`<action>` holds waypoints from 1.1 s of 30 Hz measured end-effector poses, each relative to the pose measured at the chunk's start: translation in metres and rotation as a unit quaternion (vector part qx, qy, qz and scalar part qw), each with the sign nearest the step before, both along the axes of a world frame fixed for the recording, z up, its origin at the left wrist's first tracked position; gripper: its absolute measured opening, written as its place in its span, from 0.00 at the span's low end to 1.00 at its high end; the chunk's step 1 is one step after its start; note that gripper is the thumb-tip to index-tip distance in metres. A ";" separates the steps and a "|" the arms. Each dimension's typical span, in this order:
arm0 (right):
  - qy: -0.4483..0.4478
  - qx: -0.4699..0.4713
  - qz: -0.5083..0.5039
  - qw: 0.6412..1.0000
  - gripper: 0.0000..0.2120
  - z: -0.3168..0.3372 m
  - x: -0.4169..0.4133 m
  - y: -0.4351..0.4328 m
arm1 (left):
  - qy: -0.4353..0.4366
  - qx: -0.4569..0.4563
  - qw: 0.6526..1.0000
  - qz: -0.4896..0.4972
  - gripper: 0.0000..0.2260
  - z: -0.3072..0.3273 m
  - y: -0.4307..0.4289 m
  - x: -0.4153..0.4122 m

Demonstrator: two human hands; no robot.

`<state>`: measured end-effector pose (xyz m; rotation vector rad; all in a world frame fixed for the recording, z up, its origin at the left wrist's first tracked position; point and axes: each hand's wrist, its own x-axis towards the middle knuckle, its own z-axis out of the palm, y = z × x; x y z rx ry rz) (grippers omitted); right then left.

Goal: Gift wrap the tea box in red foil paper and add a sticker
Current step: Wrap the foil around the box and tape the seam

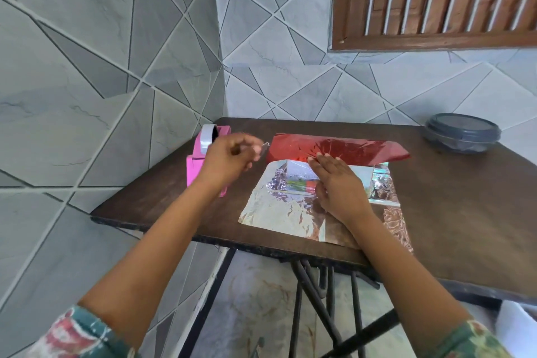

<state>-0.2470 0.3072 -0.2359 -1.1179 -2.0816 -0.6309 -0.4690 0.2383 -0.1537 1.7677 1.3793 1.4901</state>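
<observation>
Pressing my right hand (337,186) flat keeps the red foil paper (334,148) folded on the tea box (293,182) beneath. Left hand (229,160) pinches tape (265,145), pink tape dispenser (203,154) just behind it, for sealing.

The red foil paper (334,148) lies spread on the bench (453,212) with its silver inner side facing up, creased and wrinkled, its near edge close to the bench's front edge. Its far flap is folded toward the person, so the shiny red side shows as a long band across the top of the tea box (299,183). The box lies flat on the sheet, mostly covered; green and red print shows on its near face, and more print shows at its right end. The right hand (340,186) lies flat on the box, straight fingers (322,161) pressing the red flap's edge down. Just left of the flap, the left hand (232,157) pinches a short clear strip of tape (265,145), blurred.
</observation>
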 end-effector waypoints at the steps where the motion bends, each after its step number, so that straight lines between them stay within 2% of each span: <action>1: 0.000 -0.004 0.001 1.000 0.25 0.000 0.001 0.000 | 0.025 -0.005 0.999 -0.029 0.07 -0.001 0.010 0.010; 5: 0.003 -0.016 0.005 1.000 0.24 0.000 0.001 0.001 | 0.174 -0.015 0.981 -0.087 0.24 -0.005 0.046 0.029; 10: 0.013 -0.010 0.014 1.000 0.23 0.001 0.000 0.002 | 0.261 -0.034 0.953 -0.149 0.35 0.006 0.073 0.035; 15: 0.012 -0.003 0.013 1.000 0.24 -0.001 0.000 0.003 | 0.350 -0.050 0.920 -0.168 0.37 0.018 0.090 0.036; 21: 0.005 -0.020 0.008 1.000 0.24 -0.001 0.000 0.002 | 0.372 -0.073 0.907 -0.182 0.38 0.018 0.098 0.039; 33: 0.008 -0.012 0.005 1.000 0.24 0.001 -0.001 -0.001 | 0.421 -0.086 0.892 -0.142 0.37 0.023 0.099 0.051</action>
